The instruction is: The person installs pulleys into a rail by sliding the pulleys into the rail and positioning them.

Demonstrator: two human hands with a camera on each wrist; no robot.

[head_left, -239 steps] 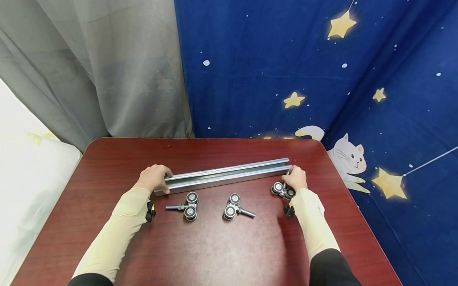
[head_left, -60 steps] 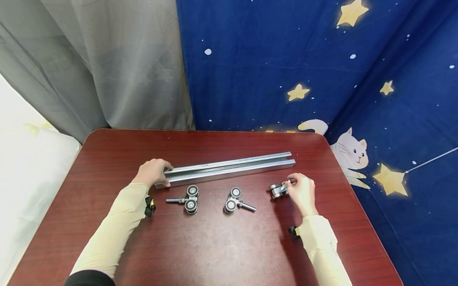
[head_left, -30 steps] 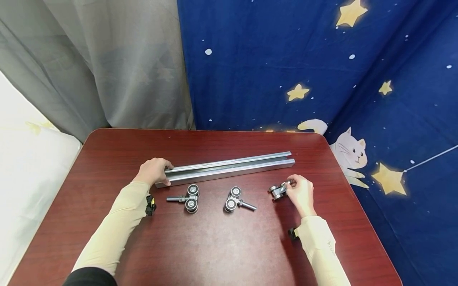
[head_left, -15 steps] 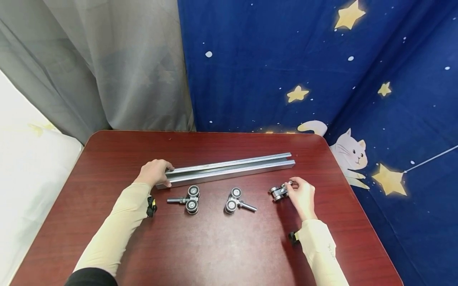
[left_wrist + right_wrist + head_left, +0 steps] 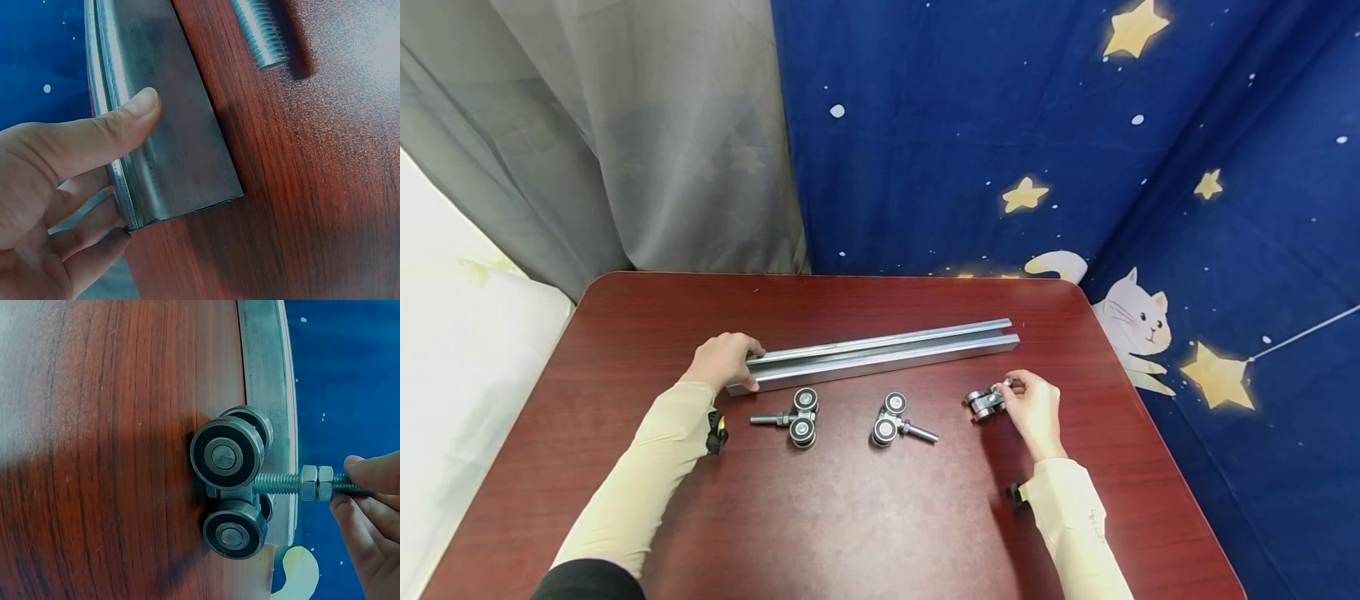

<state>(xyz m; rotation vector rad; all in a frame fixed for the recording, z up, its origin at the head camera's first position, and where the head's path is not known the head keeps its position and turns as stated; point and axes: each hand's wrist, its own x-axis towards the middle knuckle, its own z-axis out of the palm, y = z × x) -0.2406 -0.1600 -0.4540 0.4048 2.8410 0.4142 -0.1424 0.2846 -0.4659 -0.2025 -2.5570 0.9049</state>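
Observation:
A long metal channel rail [image 5: 880,353] lies slantwise across the table, its slot facing up. My left hand [image 5: 721,363] grips its left end; in the left wrist view the thumb [image 5: 140,103] presses the rail's side wall and the other fingers curl behind. Close to the rail's right end, my right hand [image 5: 1033,410] pinches the bolt of a roller trolley [image 5: 985,403]. The right wrist view shows this trolley's wheels [image 5: 226,454], two nuts [image 5: 317,483] on the threaded bolt, and thumb and fingers on the bolt's tip.
Two more roller trolleys lie in front of the rail: the left trolley [image 5: 802,418] has its bolt to the left, the middle trolley [image 5: 887,420] its bolt to the right. The red-brown table [image 5: 850,517] backs onto grey and blue curtains [image 5: 925,167].
Since the oldest frame, my right hand has drawn back from the rail's right end, and its trolley now stands with the bolt pinched upward. Over the last second almost nothing moves.

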